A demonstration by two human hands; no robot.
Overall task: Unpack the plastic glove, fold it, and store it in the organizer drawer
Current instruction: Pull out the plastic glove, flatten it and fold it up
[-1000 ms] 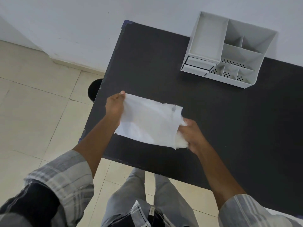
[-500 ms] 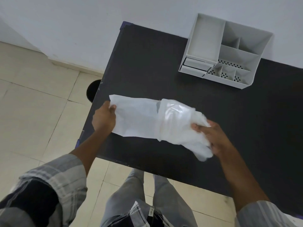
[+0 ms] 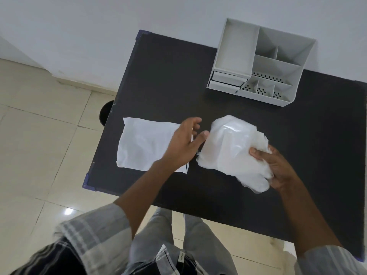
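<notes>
A crumpled translucent plastic glove (image 3: 232,147) is above the black table (image 3: 218,195), with my right hand (image 3: 276,167) gripping its right end. My left hand (image 3: 184,143) hovers with fingers spread between the glove and the white paper packet (image 3: 147,145), its fingertips just touching the glove's left edge. The empty packet lies flat on the table at the left. The grey organizer (image 3: 260,64) stands at the table's far edge, with two shut drawers (image 3: 226,81) low on its left front.
The table's left edge (image 3: 111,124) runs close to the packet, with tiled floor (image 3: 39,135) beyond. A dark round object (image 3: 105,114) sits on the floor beside the table. A white wall backs the organizer. My legs are under the table's near edge.
The glove came fully out of the packet and moved right in my right hand. My left hand let go of the packet, which now lies flat, and reached toward the glove.
</notes>
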